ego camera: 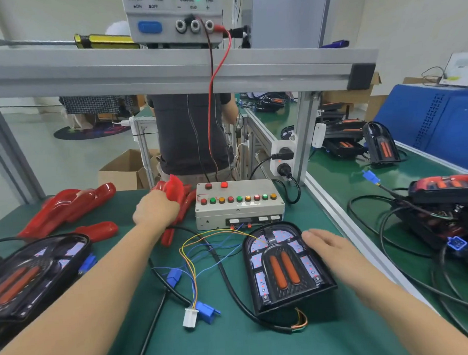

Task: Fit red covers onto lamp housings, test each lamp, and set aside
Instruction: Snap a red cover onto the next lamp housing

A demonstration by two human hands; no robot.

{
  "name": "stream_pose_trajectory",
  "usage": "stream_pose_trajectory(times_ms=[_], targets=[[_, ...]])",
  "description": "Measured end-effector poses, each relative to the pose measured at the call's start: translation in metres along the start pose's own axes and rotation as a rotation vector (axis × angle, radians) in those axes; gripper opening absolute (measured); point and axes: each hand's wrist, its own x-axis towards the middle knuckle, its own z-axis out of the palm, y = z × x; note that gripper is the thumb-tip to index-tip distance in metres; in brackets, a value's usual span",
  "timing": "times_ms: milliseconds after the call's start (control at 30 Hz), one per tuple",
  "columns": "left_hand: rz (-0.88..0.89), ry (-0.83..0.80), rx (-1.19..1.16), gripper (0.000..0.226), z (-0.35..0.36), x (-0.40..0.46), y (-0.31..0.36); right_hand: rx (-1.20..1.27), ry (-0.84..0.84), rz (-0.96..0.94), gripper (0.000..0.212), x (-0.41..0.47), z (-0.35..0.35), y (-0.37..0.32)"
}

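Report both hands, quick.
Left hand: grips a translucent red plastic cover.
Right hand: open, resting on the black arched lamp housing.

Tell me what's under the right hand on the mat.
The right hand lies flat on the upper right edge of the uncovered lamp housing, whose orange strips and lit panels show. The corner beneath the palm is hidden.
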Motion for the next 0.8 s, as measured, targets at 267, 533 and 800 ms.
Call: stream_pose_trajectory(times_ms=[267, 533, 800], targets=[[0.066, 0.094, -1.007, 0.033, -0.035, -0.043, 0.006, -0.289, 0.198, -0.56, 0.024, -0.021, 0.014, -0.031], [0.462, 0.28, -0.951, 0.019, -0.05, -0.078, 0.031, -0.427, -0.032, -0.598, 0.049, -0.027, 0.062, -0.047], [1.041, -0.04, -0.744, 0.013, -0.037, -0.096, 0.025, -0.309, 0.0, -0.657, 0.057, -0.017, 0.079, -0.058]])
